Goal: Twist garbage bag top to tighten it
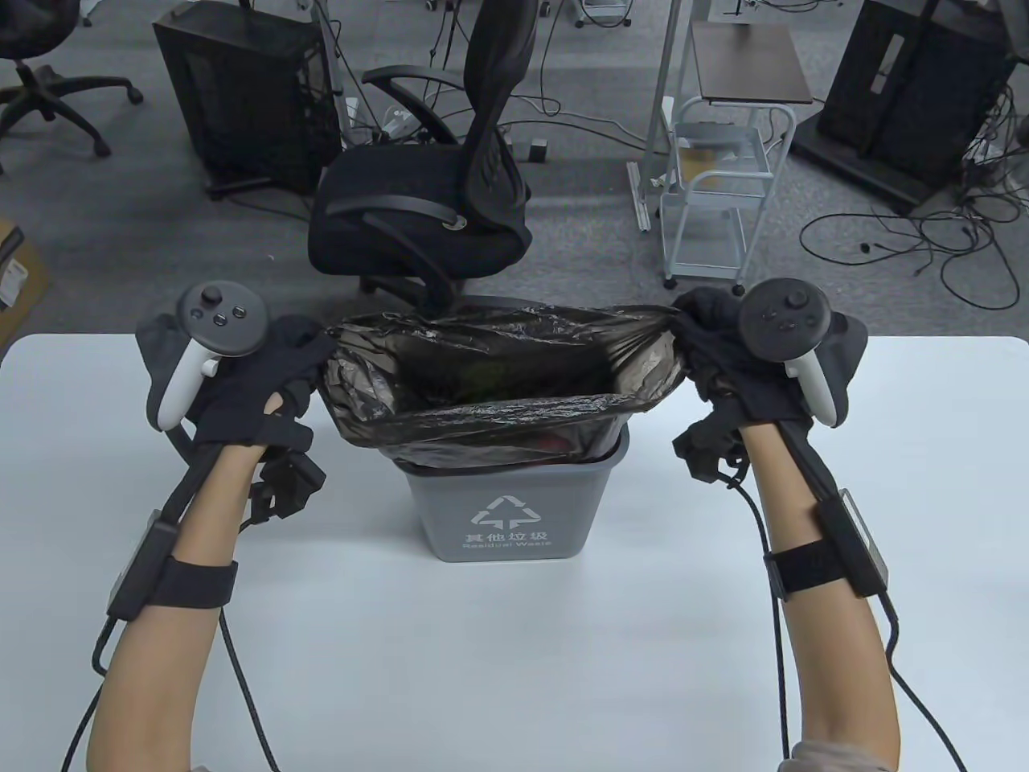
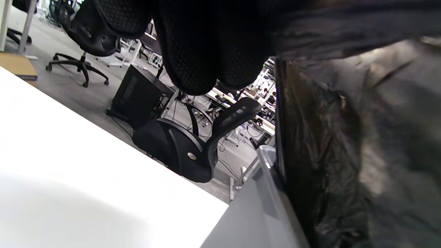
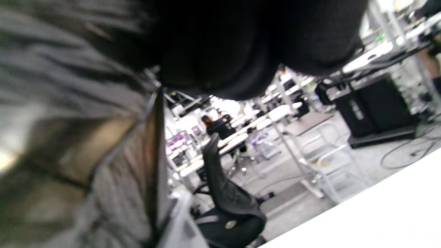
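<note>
A dark translucent garbage bag [image 1: 498, 410] lines a small grey bin [image 1: 506, 507] with a white recycling mark, standing at the middle of the white table. The bag's mouth is lifted above the bin's rim and pulled wide open. My left hand [image 1: 301, 358] grips the bag's left edge. My right hand [image 1: 699, 338] grips the bunched right edge. In the left wrist view the gloved fingers [image 2: 203, 58] close on the bag's film [image 2: 361, 144] beside the bin's wall [image 2: 255, 213]. In the right wrist view the gloved fingers [image 3: 241, 51] hold the stretched film [image 3: 75, 151].
The white table [image 1: 514, 643] extends around the bin. Behind its far edge stand a black office chair [image 1: 434, 201], a white metal cart [image 1: 723, 185], black equipment cabinets [image 1: 241, 96] and loose cables on the floor.
</note>
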### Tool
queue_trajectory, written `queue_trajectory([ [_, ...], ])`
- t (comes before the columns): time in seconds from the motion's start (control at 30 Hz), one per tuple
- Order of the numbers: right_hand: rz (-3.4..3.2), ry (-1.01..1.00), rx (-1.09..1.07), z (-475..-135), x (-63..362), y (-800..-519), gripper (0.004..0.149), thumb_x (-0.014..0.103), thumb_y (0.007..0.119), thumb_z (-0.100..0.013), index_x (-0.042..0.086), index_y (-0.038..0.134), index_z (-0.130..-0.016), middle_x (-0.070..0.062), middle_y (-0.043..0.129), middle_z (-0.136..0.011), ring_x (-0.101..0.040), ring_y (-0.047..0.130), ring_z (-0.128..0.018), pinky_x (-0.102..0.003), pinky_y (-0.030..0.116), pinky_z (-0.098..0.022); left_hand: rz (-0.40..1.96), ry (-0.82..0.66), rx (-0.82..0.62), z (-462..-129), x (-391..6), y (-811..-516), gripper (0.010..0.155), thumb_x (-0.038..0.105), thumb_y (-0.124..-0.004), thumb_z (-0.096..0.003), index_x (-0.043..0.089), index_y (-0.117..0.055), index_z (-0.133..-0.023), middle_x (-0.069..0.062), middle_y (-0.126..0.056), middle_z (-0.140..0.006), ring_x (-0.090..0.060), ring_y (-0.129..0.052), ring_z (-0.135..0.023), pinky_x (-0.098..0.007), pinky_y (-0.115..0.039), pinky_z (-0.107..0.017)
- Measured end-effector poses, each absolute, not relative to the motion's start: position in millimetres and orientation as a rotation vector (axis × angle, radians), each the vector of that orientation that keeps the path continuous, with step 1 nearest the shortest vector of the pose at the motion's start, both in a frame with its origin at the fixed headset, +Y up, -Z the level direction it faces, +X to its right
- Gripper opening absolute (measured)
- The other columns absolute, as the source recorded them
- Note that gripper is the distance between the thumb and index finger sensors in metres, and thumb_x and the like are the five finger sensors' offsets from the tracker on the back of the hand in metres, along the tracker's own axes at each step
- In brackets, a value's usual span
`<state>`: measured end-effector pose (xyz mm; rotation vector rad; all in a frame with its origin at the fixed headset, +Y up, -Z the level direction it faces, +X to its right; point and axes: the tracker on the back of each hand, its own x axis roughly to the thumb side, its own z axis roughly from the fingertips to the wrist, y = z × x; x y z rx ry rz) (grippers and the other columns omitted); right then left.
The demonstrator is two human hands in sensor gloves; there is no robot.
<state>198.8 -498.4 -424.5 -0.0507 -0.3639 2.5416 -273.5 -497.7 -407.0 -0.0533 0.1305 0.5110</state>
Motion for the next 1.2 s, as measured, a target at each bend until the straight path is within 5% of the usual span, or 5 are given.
queue_trajectory([
  [0.3,2.39,-0.304,-0.089,-420,198,-514,0.041,0.028,0.073,-0.056,0.013,0.08,-0.093,-0.005,0.098,-0.067,-0.026,0.102,-0.049,-0.043,0.088,-0.033,0.53,0.161,-0.074,-400,-277,-512,0.041,0.054,-0.066,-0.0609,0.036,-0.073,-0.098,0.017,-0.094,-0.079,-0.007,-0.097,-0.079,-0.047,-0.068,-0.071],
  [0.6,1.995,0.124,0.129,-417,194,-528,0.079,0.053,0.055,-0.062,-0.001,0.041,-0.117,-0.027,0.08,-0.096,-0.046,0.09,-0.071,-0.05,0.082,-0.04,0.92,-0.082,-0.284,-400,-285,-527,0.077,0.073,-0.043,-0.056,0.029,-0.049,-0.118,-0.002,-0.082,-0.108,-0.019,-0.093,-0.085,-0.052,-0.065,-0.069],
  [0.8,1.943,0.23,0.196,-414,186,-525,0.086,0.043,0.074,-0.058,-0.001,0.032,-0.119,-0.025,0.072,-0.102,-0.042,0.09,-0.073,-0.05,0.083,-0.043,1.085,-0.11,-0.416,-398,-287,-542,0.098,0.082,-0.043,-0.0503,0.014,-0.037,-0.121,-0.011,-0.082,-0.107,-0.022,-0.097,-0.078,-0.052,-0.069,-0.063],
  [0.97,2.099,0.205,0.236,-411,179,-514,0.082,0.019,0.085,-0.05,0.001,0.04,-0.116,-0.017,0.077,-0.096,-0.023,0.097,-0.063,-0.037,0.092,-0.044,1.102,-0.097,-0.457,-401,-276,-544,0.086,0.072,-0.061,-0.0545,0.014,-0.045,-0.116,-0.001,-0.089,-0.098,-0.013,-0.1,-0.071,-0.046,-0.074,-0.06],
  [1.2,2.375,0.094,0.15,-402,189,-496,0.077,0.016,0.085,-0.049,0.004,0.047,-0.116,-0.019,0.076,-0.098,-0.02,0.096,-0.064,-0.035,0.094,-0.047,0.908,0.029,-0.294,-396,-281,-523,0.046,0.046,-0.068,-0.0612,0.027,-0.064,-0.103,0.019,-0.099,-0.075,-0.001,-0.104,-0.061,-0.038,-0.08,-0.056],
])
